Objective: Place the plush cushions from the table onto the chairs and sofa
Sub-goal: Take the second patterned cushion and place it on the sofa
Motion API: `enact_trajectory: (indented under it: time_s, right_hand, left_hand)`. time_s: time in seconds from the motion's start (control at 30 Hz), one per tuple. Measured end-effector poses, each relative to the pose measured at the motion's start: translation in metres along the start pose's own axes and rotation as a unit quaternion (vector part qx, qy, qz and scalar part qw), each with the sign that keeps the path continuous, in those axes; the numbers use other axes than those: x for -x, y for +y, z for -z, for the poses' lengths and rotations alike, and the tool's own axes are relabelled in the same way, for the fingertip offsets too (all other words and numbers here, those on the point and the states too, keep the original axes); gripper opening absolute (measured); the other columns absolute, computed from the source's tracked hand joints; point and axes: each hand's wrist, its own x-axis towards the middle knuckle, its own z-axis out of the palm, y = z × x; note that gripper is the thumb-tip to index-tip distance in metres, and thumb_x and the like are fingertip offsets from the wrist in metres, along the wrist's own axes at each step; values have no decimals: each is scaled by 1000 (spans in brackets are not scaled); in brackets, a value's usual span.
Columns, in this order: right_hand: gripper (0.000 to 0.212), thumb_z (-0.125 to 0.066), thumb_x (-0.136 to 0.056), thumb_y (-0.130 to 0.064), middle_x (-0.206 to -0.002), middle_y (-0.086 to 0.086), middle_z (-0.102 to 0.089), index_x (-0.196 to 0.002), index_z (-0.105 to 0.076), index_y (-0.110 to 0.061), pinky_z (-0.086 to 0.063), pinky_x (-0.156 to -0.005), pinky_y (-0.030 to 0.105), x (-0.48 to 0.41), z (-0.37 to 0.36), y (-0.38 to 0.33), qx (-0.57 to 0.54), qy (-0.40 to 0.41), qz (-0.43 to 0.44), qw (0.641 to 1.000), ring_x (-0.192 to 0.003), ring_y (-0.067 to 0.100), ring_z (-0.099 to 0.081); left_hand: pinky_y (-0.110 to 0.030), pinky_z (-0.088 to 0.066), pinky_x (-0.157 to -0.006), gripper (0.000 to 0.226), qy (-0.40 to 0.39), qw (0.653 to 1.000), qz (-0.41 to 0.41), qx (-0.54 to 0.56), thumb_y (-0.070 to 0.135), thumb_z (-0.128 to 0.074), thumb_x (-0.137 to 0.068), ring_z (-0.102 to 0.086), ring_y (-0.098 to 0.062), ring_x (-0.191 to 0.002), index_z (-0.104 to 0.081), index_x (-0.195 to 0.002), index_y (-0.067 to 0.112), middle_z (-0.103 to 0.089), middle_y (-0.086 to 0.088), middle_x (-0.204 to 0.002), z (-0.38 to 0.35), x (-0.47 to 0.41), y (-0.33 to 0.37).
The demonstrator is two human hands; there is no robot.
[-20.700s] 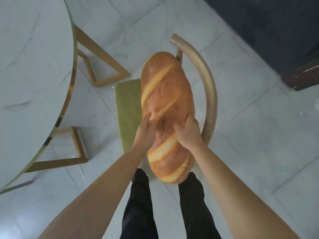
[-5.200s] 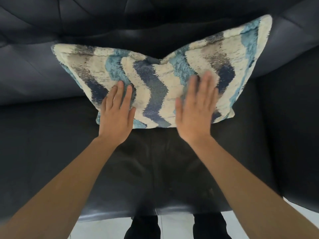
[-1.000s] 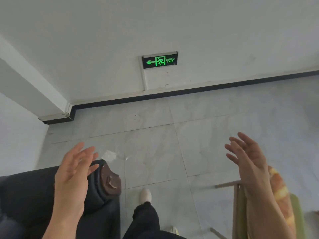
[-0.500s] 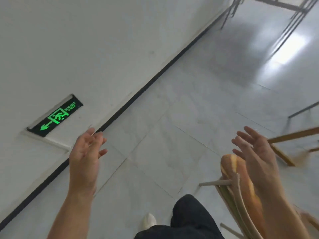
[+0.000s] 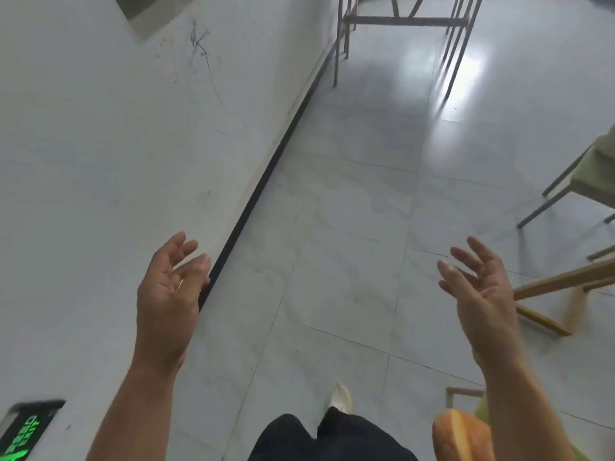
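My left hand (image 5: 168,294) and my right hand (image 5: 479,294) are both raised in front of me with fingers spread, holding nothing. The bread-shaped cushion (image 5: 461,435) shows at the bottom right, on a chair with a green seat (image 5: 481,409), partly hidden by my right forearm. Another chair with a green seat (image 5: 595,171) stands at the right edge with nothing visible on it. The table top, the sofa and the patterned cushion are out of view.
A white wall (image 5: 116,144) with a black skirting runs along the left, with a green exit sign (image 5: 26,430) low down. Gold table legs (image 5: 562,287) stand at the right. Metal frame legs (image 5: 399,21) stand at the far end of the tiled floor (image 5: 349,211).
The view has swung further right along the wall. The exit sign slid to the bottom-left corner and the bread cushion dropped to the bottom edge. Both hands stay open and empty.
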Motion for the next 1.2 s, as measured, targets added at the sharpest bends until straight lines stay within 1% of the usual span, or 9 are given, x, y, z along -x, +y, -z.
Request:
enact_trajectory:
  time_s: [0.1,0.33,0.5,0.7,0.8,0.9,0.97,1.07,1.2]
  right_hand:
    - [56,-67,-99,-21,-141,-2,-59,-150,-46,-26,-52,-107,48,-67,-22,-31,1,4,13,1000,-121,13,-64]
    - [54,-68,-98,-19,-140,-2,-61,-148,-49,-26,-52,-107,52,-238,-89,-45,23,24,4,999,-119,13,-65]
    - [58,-69,-97,-19,-142,-2,-59,-149,-47,-26,-53,-106,50,-370,-131,-90,59,37,11,998,-122,18,-64]
    - [56,-67,-97,-24,-145,0,-58,-149,-46,-25,-53,-104,45,-507,-133,-138,49,131,22,990,-123,21,-64]
    - [54,-68,-97,-25,-140,-5,-59,-147,-47,-28,-54,-101,40,-575,-127,-133,31,180,9,983,-119,12,-65]
    - [56,-69,-96,-24,-137,-8,-59,-147,-47,-29,-54,-92,31,-657,-121,-120,25,208,-10,978,-113,2,-63]
    - [59,-71,-95,-22,-137,-8,-59,-148,-46,-30,-51,-84,23,-721,-117,-117,20,216,-12,976,-115,5,-63]
    - [63,-73,-94,-21,-139,-6,-58,-150,-44,-31,-49,-84,22,-829,-108,-133,19,207,-20,978,-121,15,-63]
    - [64,-73,-94,-18,-140,-4,-58,-150,-46,-30,-48,-81,18,-967,-108,-184,26,191,5,981,-121,15,-63]
  left_hand:
    - [-46,-54,-98,44,9,1000,-12,15,28,-64,-97,-64,-17,-122,-54,-140,29,-64,9,-131,-27,-63,21]
    - [-54,-52,-103,38,24,998,24,56,19,-61,-101,-66,-22,-117,-55,-137,27,-65,2,-131,-127,-236,13]
    - [-53,-52,-103,37,-23,997,43,65,15,-59,-102,-64,-24,-120,-54,-138,22,-65,-4,-130,-222,-379,39]
    - [-51,-52,-103,32,-119,992,9,48,14,-57,-103,-64,-28,-121,-55,-133,23,-64,-7,-130,-364,-528,107]
    - [-51,-53,-100,30,-164,986,-7,40,14,-58,-102,-63,-30,-123,-55,-131,24,-64,-8,-129,-440,-585,120]
    - [-52,-53,-99,32,-192,981,1,32,17,-66,-98,-62,-31,-123,-55,-127,24,-65,-2,-120,-525,-638,122]
    - [-51,-53,-100,32,-205,979,1,22,13,-63,-100,-62,-30,-123,-55,-130,23,-65,1,-118,-583,-673,125]
    - [-47,-53,-101,37,-206,979,5,-2,12,-61,-100,-62,-26,-124,-54,-135,21,-64,1,-121,-661,-731,145]
    - [-50,-52,-102,34,-194,981,-10,-4,13,-60,-101,-63,-24,-121,-55,-133,24,-64,2,-122,-743,-814,194]
